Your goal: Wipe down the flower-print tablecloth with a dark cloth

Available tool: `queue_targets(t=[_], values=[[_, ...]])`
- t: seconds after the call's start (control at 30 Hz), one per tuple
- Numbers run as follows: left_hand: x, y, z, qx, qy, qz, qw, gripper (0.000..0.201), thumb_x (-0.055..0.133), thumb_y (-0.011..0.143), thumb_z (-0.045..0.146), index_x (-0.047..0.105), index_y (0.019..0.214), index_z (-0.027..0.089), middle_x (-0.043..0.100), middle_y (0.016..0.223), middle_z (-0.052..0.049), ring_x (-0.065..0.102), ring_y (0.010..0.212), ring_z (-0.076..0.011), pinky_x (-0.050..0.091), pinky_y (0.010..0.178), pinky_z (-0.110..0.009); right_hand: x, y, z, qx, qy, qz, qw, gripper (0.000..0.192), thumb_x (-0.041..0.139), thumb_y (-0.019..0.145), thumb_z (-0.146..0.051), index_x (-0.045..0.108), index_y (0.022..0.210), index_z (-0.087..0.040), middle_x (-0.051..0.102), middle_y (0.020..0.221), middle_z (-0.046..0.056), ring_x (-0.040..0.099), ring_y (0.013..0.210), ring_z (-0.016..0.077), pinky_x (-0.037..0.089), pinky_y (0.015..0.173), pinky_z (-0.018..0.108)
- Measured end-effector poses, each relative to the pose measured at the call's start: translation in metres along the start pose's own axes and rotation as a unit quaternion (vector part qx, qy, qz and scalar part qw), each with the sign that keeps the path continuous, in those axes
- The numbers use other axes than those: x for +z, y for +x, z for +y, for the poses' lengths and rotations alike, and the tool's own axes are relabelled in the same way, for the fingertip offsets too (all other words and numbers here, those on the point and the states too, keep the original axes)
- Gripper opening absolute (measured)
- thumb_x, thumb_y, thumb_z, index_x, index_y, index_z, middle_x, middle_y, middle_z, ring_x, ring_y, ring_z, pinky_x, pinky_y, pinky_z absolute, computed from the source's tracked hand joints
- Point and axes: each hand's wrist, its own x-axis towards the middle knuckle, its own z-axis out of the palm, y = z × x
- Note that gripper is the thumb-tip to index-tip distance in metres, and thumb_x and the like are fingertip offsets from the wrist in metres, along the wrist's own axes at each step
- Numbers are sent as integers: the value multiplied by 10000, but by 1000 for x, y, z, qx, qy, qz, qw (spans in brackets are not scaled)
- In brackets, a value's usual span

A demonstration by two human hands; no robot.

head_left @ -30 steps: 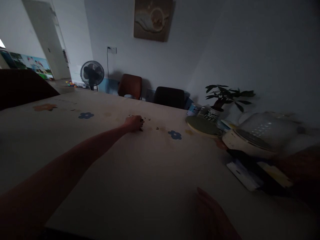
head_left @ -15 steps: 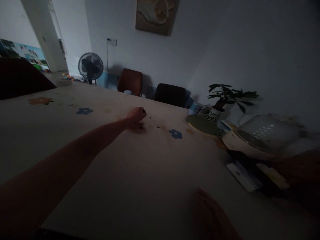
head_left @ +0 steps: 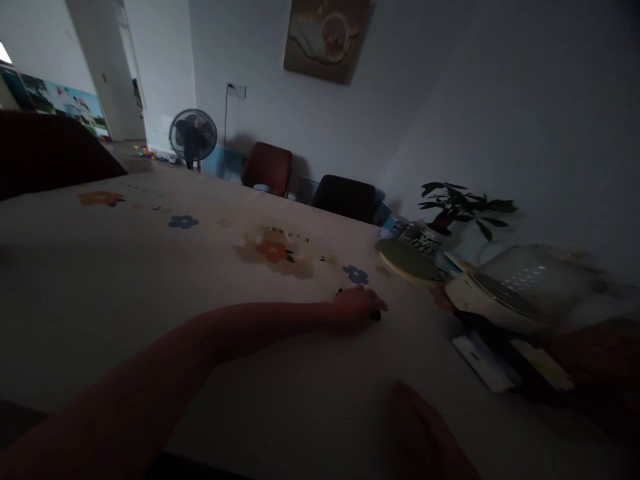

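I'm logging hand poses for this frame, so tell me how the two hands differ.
The left hand is stretched far out across the table, while the right hand lies close to the camera at the near edge. The left hand is curled down over a small dark object; the right hand looks flatter and holds nothing visible. Both rest on the tablecloth in dim light.

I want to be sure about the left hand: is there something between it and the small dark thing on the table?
Nothing visible. The left hand rests on the tablecloth with its fingertips already at the small dark object. The picture is too dim to show a grasp.
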Motion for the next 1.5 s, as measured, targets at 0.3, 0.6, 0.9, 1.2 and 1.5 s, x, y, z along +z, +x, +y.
queue_targets(t=[0.3,0.6,0.9,1.2,1.5], values=[[0,-12,-6,-82,47,-59,994,623,329,893,698,517,1386,366,289,1594,-64,205,1462,-379,88,1117,-741,-1,-2,2,-6,50,-55,997,344,502,926,-450,718,1096,-244,715,1180,47,694,1046,257,603,833,361],[21,-24,19,40,122,-4,992,399,457,938,377,568,1318,324,549,1272,-101,522,1143,-284,478,887,-413,12,-2,-16,64,80,-27,994,497,481,831,-598,731,1020,-213,715,1142,109,673,1042,287,527,960,478],[28,15,17,15,136,-28,990,328,411,953,293,620,1160,148,594,1111,-183,637,954,-267,505,790,-378,22,-5,-17,-3,49,19,999,472,466,859,-589,725,949,-204,727,1064,131,678,989,299,458,993,594],[-18,81,-6,-111,126,8,986,438,530,920,506,641,1138,141,658,1117,-139,636,1034,-261,513,890,-443,24,-14,-6,-52,37,19,998,342,464,947,-496,713,991,-265,735,1090,72,698,1002,254,526,975,458],[-35,152,-55,-190,118,52,973,388,566,925,450,639,1139,136,643,1169,-116,612,1084,-227,501,951,-452,48,-30,2,-107,25,111,988,292,430,1005,-367,690,1062,-247,733,1103,60,687,1064,236,400,1118,533]])
